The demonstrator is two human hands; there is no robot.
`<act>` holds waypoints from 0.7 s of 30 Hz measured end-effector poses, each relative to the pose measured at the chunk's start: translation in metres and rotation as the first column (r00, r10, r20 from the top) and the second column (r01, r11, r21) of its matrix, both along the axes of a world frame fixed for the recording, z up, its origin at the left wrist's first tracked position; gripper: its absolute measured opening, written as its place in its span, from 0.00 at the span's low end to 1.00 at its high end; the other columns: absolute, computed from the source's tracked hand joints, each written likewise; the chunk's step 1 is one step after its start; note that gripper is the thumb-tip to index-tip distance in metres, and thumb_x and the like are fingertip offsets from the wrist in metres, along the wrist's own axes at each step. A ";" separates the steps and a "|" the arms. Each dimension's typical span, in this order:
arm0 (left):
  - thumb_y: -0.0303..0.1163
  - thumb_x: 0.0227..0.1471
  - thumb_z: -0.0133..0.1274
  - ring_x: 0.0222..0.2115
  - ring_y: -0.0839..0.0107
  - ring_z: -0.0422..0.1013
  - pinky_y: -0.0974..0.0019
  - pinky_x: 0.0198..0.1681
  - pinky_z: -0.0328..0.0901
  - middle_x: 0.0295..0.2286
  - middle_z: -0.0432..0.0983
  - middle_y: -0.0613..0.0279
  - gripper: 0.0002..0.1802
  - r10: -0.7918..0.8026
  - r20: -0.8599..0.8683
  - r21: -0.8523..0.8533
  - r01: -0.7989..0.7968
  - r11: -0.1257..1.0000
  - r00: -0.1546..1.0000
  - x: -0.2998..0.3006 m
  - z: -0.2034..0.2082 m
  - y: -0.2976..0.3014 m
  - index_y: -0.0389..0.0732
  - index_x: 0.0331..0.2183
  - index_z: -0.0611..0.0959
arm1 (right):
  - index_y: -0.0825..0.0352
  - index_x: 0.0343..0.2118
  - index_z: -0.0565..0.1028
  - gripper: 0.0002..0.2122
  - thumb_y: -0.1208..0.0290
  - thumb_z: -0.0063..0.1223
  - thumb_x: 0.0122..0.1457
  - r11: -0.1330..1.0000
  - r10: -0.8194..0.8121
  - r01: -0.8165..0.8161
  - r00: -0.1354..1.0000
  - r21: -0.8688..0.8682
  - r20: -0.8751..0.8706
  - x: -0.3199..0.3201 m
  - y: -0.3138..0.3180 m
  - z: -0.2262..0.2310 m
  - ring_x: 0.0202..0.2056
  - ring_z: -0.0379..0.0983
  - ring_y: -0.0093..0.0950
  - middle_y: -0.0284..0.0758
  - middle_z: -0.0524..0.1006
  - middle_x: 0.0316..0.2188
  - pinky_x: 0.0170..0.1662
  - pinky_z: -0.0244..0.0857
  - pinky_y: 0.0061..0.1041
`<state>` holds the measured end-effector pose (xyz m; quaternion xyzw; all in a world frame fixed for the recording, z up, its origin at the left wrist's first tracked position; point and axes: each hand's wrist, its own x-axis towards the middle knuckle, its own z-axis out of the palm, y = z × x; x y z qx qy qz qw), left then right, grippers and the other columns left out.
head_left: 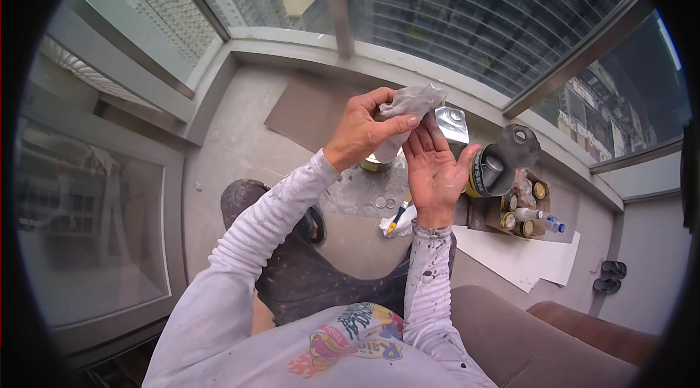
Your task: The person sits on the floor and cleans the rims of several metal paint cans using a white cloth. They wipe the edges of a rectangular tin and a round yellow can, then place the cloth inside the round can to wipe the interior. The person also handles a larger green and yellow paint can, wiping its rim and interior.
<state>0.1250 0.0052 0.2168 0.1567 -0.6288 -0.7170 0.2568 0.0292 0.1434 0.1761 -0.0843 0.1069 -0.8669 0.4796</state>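
Observation:
My left hand (368, 129) is closed around a crumpled whitish rag (414, 101), its thumb pressing along the near side. The rag hangs against the fingers of my right hand (436, 175). That palm faces up, with the fingers stretched and the thumb apart; grey smudges mark the skin. Partly hidden behind the rag, a small can (375, 164) stands on the floor. A paintbrush (399, 216) with a yellow and dark handle lies on a white cloth (389, 227), just left of my right wrist. Two small round discs (385, 202) lie near it.
Right of my hands are a silver tin (453, 125), a large open can (499, 171), a round grey lid (519, 144), and a cardboard box (532, 226) of small cans and bottles. White sheets (503, 257) and black slippers (609, 277) lie farther right. Windows (481, 16) stand ahead.

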 end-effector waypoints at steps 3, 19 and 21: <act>0.31 0.49 0.62 0.58 0.59 0.60 0.61 0.62 0.53 0.56 0.66 0.54 0.33 0.055 -0.028 -0.552 -0.061 0.831 0.998 -0.018 -0.022 0.026 0.42 0.57 0.72 | 0.74 0.61 0.59 0.44 0.32 0.35 0.59 0.995 -0.084 0.084 0.996 0.055 -0.001 0.018 -0.011 0.015 0.64 0.54 0.35 0.39 0.61 0.63 0.68 0.43 0.36; 0.34 0.54 0.54 0.29 0.54 0.70 0.57 0.32 0.65 0.29 0.73 0.53 0.13 0.318 -0.047 -0.882 -0.189 0.433 0.947 -0.021 -0.055 0.016 0.35 0.39 0.78 | 0.66 0.63 0.57 0.31 0.44 0.31 0.67 0.982 0.018 0.005 0.993 0.189 -0.116 0.038 -0.004 0.002 0.61 0.59 0.30 0.35 0.63 0.60 0.66 0.48 0.31; 0.34 0.54 0.54 0.22 0.60 0.70 0.58 0.27 0.65 0.22 0.73 0.54 0.11 0.445 0.089 -0.784 -0.213 0.583 0.891 -0.024 -0.058 0.010 0.35 0.35 0.79 | 0.70 0.65 0.52 0.37 0.40 0.29 0.66 0.980 0.089 -0.054 0.979 0.191 -0.181 0.042 -0.005 0.001 0.65 0.52 0.31 0.39 0.59 0.63 0.67 0.42 0.29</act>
